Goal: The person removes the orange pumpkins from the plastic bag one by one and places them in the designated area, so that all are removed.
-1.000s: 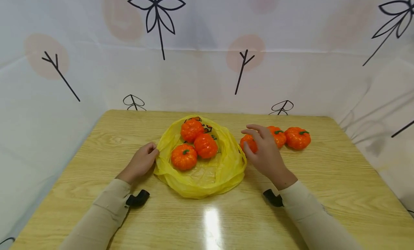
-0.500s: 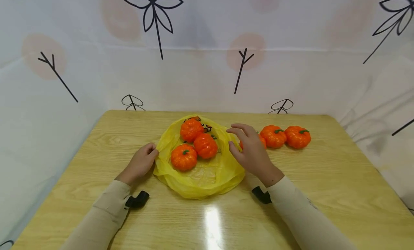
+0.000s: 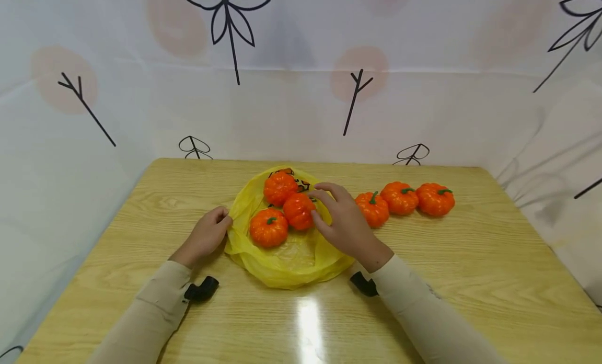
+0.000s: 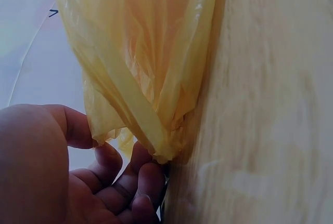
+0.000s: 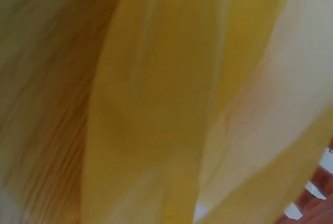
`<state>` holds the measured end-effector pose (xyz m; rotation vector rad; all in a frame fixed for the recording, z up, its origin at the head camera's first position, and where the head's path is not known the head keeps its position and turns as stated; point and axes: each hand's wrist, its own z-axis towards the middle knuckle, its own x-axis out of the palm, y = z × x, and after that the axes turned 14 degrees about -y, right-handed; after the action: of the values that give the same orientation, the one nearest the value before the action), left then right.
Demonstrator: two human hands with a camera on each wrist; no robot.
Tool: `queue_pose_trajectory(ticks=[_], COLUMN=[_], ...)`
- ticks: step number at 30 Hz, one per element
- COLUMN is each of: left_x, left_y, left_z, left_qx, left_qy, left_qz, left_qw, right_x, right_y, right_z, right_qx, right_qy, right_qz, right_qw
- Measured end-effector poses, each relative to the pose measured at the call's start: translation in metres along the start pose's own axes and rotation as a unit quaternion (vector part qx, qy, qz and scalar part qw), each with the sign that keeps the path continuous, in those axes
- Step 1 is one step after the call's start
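A yellow plastic bag lies with its mouth spread wide on the wooden table, and three small orange pumpkins sit inside it. My left hand pinches the left edge of the bag; in the left wrist view thumb and fingers meet on the gathered plastic. My right hand reaches over the bag's right side, fingers spread and slightly bent. Its fingertips are right at the rightmost pumpkin in the bag, beside the front pumpkin and the back one. Yellow plastic fills most of the right wrist view.
Outside the bag, to the right, three more orange pumpkins stand in a row: one nearest my right hand, a middle one and a far right one. The wooden table ends at a patterned white cloth.
My right hand has moved left, from over the nearest loose pumpkin to the bag's right side, uncovering that pumpkin. My left hand keeps its grip on the bag's edge.
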<state>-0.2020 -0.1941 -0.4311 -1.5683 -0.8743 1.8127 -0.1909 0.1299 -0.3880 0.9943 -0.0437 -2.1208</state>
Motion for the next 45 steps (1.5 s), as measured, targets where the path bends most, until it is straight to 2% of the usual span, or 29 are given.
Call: queue_pose_trajectory(ticks=[11,22,28,33,38,45], left_x=[0.001,0.0,0.0,-0.001,-0.003,-0.001], left_y=[0.0,0.001,0.0,0.0,-0.001,-0.001], left_z=[-0.002,-0.006,-0.004,-0.004,-0.004,-0.003], left_qx=[-0.006,-0.005,-0.006,-0.004,-0.003,-0.006], left_qy=[-0.002,0.002,-0.001,-0.001,-0.003,0.003], left_qz=[-0.001,-0.01,-0.008,-0.002,0.003,-0.006], left_qw=[1.0,0.9999,1.0,1.0,1.0,1.0], right_x=[0.009,0.015,0.016,0.017,0.017,0.017], right_y=[0.004,0.001,0.001,0.001,0.002,0.0], right_z=[-0.002,-0.007,-0.009,-0.01,-0.009,-0.009], right_qx=[-0.003,-0.021,-0.035,-0.033,-0.028,-0.006], right_qy=[0.078,0.12,0.143,0.164,0.17,0.148], right_qz=[0.007,-0.003,0.009,-0.001,-0.007,-0.021], right_qw=[0.9969,0.9926,0.989,0.9858,0.9851,0.9887])
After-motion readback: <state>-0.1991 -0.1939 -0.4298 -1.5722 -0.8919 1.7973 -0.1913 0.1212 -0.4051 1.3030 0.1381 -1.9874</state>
